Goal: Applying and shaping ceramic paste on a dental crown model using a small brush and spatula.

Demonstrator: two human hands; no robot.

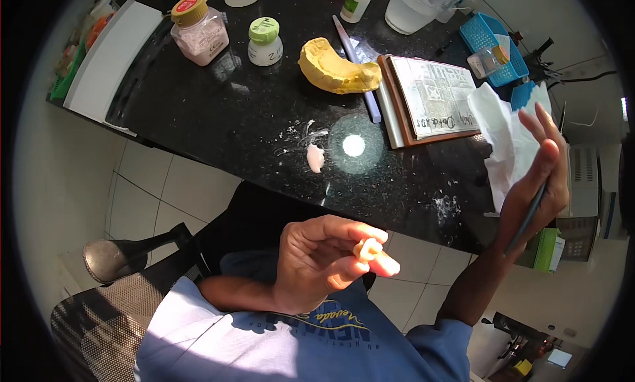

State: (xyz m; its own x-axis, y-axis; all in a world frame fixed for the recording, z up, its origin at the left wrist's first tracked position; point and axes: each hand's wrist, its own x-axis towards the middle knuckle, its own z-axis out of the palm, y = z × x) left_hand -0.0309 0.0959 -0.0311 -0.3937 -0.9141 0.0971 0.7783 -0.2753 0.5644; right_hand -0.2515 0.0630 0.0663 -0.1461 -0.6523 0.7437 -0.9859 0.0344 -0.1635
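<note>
My left hand (311, 259) is closed in a pinch at chest height, in front of the counter's edge. Between its thumb and fingertips sits a small cream, tooth-shaped piece (368, 249), partly covered by the fingers. To the right, my right hand (546, 173) is raised beside a crumpled white paper towel, its fingers pointing up. A slim dark-grey rod-like tool (526, 218) is tucked in that hand and slants down past the wrist; its working end cannot be made out. On the black counter lie a soft-looking pink lump (315, 158) and a yellow dental cast (337, 68).
White smears surround the pink lump. A lavender-handled tool (367, 94) lies beside a brown-framed pad (433, 94). Behind stand a pink powder jar (200, 38), a green-lidded jar (264, 44), a white bottle (356, 3) and a clear cup (413, 11). The paper towel (509, 140) and blue basket (486, 35) are right.
</note>
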